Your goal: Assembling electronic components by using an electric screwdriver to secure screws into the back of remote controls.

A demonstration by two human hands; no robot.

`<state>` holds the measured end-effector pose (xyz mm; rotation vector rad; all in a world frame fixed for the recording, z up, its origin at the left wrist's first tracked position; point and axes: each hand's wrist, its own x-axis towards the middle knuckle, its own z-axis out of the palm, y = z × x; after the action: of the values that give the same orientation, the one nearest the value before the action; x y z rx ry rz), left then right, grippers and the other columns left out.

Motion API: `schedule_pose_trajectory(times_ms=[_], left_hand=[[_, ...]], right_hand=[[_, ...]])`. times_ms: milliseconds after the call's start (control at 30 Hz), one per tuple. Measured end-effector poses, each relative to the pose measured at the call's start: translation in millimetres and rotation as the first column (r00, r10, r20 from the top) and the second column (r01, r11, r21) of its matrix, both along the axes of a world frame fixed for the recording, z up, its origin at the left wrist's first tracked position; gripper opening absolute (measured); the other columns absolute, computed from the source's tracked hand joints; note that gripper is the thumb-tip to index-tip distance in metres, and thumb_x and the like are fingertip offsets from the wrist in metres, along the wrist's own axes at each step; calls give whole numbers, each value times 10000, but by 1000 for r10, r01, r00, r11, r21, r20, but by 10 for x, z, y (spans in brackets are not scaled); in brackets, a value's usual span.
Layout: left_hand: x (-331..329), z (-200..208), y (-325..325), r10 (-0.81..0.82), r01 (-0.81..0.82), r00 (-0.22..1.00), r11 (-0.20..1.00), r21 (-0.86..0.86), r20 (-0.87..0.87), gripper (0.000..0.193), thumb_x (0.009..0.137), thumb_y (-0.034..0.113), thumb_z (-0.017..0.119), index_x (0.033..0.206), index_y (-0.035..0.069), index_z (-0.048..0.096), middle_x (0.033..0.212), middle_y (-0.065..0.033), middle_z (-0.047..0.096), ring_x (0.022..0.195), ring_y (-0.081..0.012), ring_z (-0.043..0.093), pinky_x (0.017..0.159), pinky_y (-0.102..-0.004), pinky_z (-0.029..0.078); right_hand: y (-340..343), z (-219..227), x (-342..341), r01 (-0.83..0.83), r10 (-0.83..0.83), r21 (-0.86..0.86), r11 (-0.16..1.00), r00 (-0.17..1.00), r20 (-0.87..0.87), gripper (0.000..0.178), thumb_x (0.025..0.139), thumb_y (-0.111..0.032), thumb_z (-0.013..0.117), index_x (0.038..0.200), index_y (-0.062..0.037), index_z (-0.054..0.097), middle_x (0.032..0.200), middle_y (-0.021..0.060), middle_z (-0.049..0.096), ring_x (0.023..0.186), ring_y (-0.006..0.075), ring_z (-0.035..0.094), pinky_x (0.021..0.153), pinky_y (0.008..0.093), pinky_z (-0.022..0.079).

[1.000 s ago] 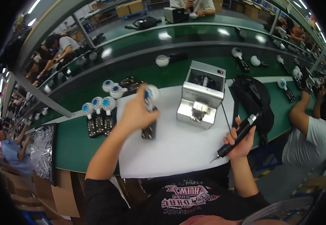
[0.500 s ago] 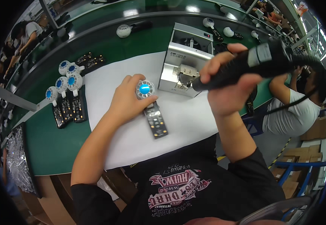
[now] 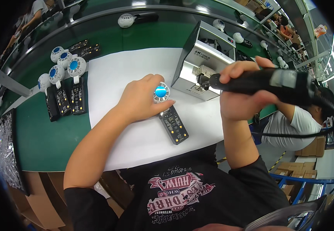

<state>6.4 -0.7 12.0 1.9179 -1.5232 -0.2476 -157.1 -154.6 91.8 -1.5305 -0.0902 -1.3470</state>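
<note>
My left hand (image 3: pixel 138 99) is closed round the head of a small handheld fan (image 3: pixel 161 92) with a blue centre, holding it on a white sheet (image 3: pixel 136 146). The fan's black handle points toward me, its circuit board (image 3: pixel 174 124) uncovered. My right hand (image 3: pixel 239 101) grips a black electric screwdriver (image 3: pixel 265 81), held nearly level, with a cable from its rear end. Its tip is at the front mechanism of a silver screw feeder (image 3: pixel 185 79); whether a screw sits on the tip is too small to tell.
Several similar fans (image 3: pixel 74 67) lie in a cluster at the left, their boards showing. Behind the sheet is another white fan (image 3: pixel 126 20) with a black handle. A black tray of clear plastic bags (image 3: pixel 7 150) is at the left edge. A co-worker (image 3: pixel 296 129) sits at the right.
The view has shifted slightly. The screwdriver's tip has come up to the feeder's front mechanism. My left hand keeps its hold on the fan.
</note>
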Motion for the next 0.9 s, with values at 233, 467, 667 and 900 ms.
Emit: schedule_pose_trajectory(times_ms=[233, 467, 667, 900], left_hand=[[-54, -24, 43, 6, -6, 1000, 999, -33, -21, 548, 796, 476, 783, 1082, 38, 620, 992, -172, 671, 842, -360, 683, 742, -426, 553], [-37, 32, 36, 16, -16, 1000, 1000, 15, -15, 540, 777, 403, 815, 1109, 21, 628, 1052, -180, 684, 900, -367, 691, 775, -415, 555], [-10, -80, 23, 14, -11, 999, 996, -85, 35, 528, 793, 464, 777, 1055, 33, 624, 953, -161, 667, 820, -343, 672, 721, -421, 546], [-7, -34, 31, 3, -3, 1000, 1000, -24, -27, 548, 764, 377, 820, 1122, 9, 628, 1076, -187, 685, 895, -371, 691, 770, -416, 558]], right_hand=[[10, -11, -99, -123, 147, 115, 986, 961, -236, 825, 927, -769, 444, 1351, -62, 424, 814, 101, 594, 653, 218, 591, 643, 340, 495], [315, -174, -118, -345, 400, 306, 887, 906, -137, 904, 869, -805, 495, 1379, -65, 406, 822, 89, 602, 654, 206, 596, 643, 362, 489], [408, -236, -71, -348, 418, 324, 880, 891, -177, 940, 838, -824, 513, 1379, -62, 408, 822, 90, 602, 665, 206, 600, 651, 364, 486], [426, -285, -52, -358, 439, 358, 862, 881, -178, 943, 823, -830, 524, 1371, -69, 419, 817, 91, 601, 669, 206, 600, 646, 357, 481]])
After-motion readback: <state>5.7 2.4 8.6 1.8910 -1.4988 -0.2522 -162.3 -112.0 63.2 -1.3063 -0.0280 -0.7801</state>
